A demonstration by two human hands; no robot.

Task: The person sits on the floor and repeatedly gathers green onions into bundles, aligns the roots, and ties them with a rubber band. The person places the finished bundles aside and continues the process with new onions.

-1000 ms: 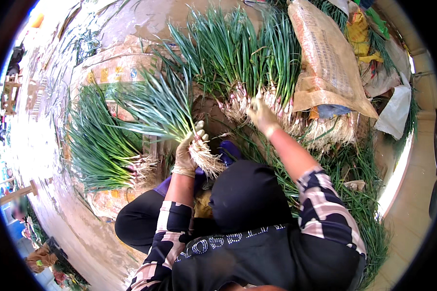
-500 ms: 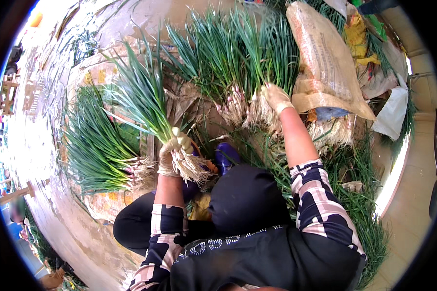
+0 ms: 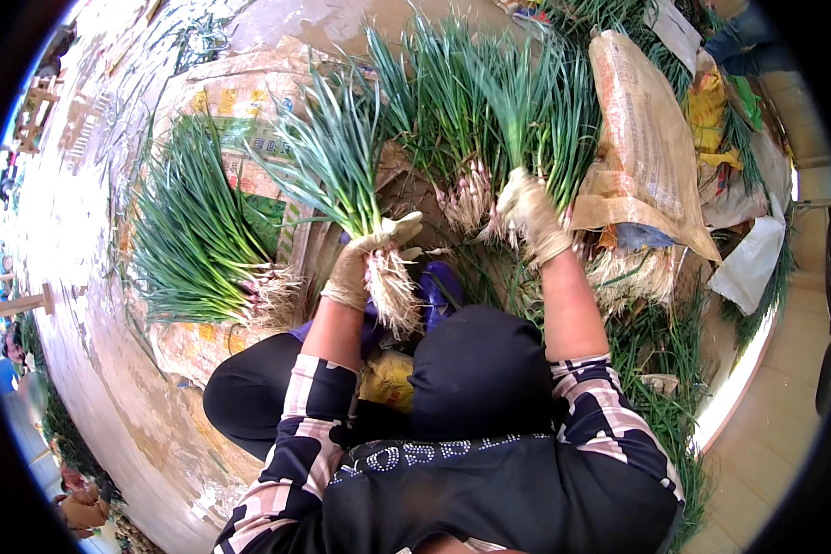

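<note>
The gloved left hand (image 3: pixel 379 242) holds a bunch of green onions (image 3: pixel 351 171) near the bulbs, roots dangling below the palm; the gloved right hand (image 3: pixel 533 217) is blurred against the onion row (image 3: pixel 457 102), and I cannot tell whether it grips any. A purple boot (image 3: pixel 441 288) sits between them, an onion pile (image 3: pixel 194 231) left of the left hand, a tan sack (image 3: pixel 644 138) just right of the right. Since half a second ago, the left fingers have straightened and the bunch is nearer the right hand.

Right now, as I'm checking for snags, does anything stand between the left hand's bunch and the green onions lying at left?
Nothing visible stands upright between the bunch in the left hand and the lying green onions; green-printed sacking shows in the gap.
</note>
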